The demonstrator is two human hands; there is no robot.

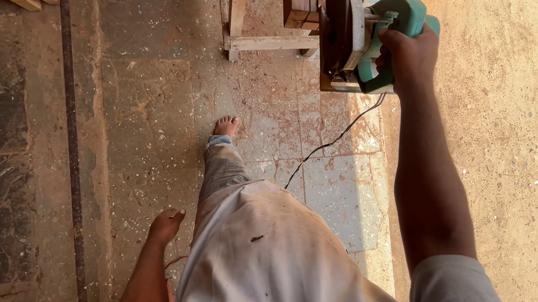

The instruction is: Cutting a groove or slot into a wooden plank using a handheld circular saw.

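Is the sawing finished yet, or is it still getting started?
Some cutting looks done: sawdust covers the paved floor. In hand now: the right hand grips the teal circular saw with its black cord hanging down, held in the air. The left hand hangs empty. The wooden frame ahead is not being cut; how much remains can't be told.

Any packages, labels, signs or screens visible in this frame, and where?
None that can be made out. The right hand grips a teal circular saw with a black cord; no label shows on it. The left hand hangs empty above the dusty floor.
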